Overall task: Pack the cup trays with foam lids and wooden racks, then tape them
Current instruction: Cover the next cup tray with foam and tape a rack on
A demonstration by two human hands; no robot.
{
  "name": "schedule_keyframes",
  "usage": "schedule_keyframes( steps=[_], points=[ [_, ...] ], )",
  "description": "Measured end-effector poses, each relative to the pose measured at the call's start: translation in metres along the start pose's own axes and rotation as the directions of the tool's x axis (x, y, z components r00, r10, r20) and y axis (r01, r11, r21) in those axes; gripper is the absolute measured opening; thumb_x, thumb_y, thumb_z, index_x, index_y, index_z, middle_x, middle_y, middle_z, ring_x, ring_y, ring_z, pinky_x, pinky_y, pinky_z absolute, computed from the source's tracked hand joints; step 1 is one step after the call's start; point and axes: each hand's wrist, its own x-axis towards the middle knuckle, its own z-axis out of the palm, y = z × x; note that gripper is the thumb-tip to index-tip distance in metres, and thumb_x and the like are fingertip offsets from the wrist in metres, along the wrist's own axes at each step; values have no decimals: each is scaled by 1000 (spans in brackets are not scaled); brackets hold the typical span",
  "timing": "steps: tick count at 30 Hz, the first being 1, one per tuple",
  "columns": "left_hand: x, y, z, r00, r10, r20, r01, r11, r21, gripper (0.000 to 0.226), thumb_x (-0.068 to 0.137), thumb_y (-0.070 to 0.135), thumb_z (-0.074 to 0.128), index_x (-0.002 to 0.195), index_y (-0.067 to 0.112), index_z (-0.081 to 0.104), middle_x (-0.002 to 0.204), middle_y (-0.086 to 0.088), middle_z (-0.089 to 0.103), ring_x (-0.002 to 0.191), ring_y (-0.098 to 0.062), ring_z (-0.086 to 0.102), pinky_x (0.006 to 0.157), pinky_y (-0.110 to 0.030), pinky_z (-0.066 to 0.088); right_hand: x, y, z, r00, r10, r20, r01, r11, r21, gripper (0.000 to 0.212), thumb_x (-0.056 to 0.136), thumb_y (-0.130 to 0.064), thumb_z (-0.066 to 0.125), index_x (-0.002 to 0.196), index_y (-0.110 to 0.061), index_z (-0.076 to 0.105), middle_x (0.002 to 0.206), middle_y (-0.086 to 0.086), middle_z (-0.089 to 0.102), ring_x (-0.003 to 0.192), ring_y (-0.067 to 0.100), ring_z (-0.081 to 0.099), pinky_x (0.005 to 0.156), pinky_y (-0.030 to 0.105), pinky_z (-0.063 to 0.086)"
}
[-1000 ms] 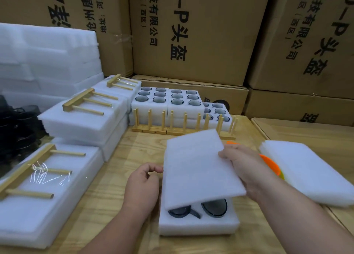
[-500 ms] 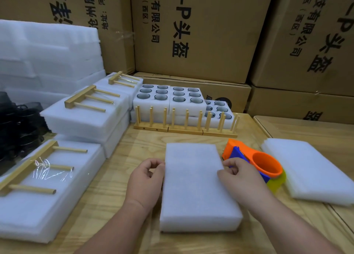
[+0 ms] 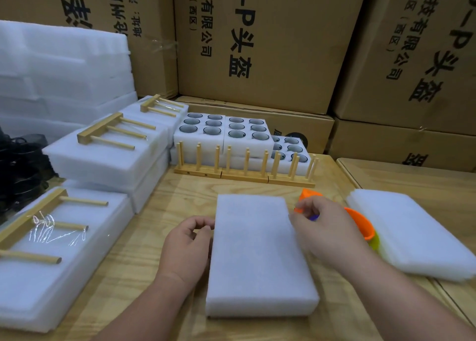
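Head view: your left hand point(image 3: 186, 248) rests curled against the left edge of the lidded cup tray point(image 3: 260, 253), which lies mid-bench with its long axis pointing away from you. Your right hand point(image 3: 322, 227), fingers loosely curled and seemingly empty, hovers just beside the orange tape dispenser point(image 3: 360, 224); the wooden racks point(image 3: 244, 165) stand behind the tray, so either hand reaches forward.

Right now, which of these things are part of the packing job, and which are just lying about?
Part of the job:
covered foam tray, left hand at its side
wooden racks
open cup trays
orange tape dispenser, right hand over it
spare foam lids

Lying about:
cardboard boxes
black items
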Motion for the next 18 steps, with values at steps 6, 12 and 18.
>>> schedule_keyframes(
  steps=[6, 12, 18],
  points=[
    [5, -8, -1, 999, -30, 18, 30, 999, 13, 28, 90, 4, 57, 85, 27, 73, 72, -15, 75, 56, -26, 63, 57, -37, 50, 58, -22, -18, 991, -131, 29, 134, 968, -210, 6, 91, -34, 62, 93, -31, 66, 90, -15, 64, 80, 4, 59, 59, 24, 45],
    [9, -14, 0, 1000, -10, 13, 10, 999, 35, 32, 89, 5, 56, 92, 31, 75, 72, -24, 69, 54, -25, 58, 54, -35, 47, 120, -17, -22, 979, -205, -16, 178, 884, -431, 18, 88, -34, 57, 101, -27, 67, 95, -7, 63, 80, 15, 61, 69, 37, 58],
    [10, -15, -1, 1000, -10, 12, 10, 1000, 25, 33, 88, 5, 59, 91, 33, 76, 66, -22, 66, 52, -23, 55, 54, -32, 46, 165, -6, -13, 980, -193, -39, 142, 828, -543, 29, 90, -34, 57, 116, -24, 65, 106, 1, 60, 82, 21, 62, 70, 42, 60]
  ],
)
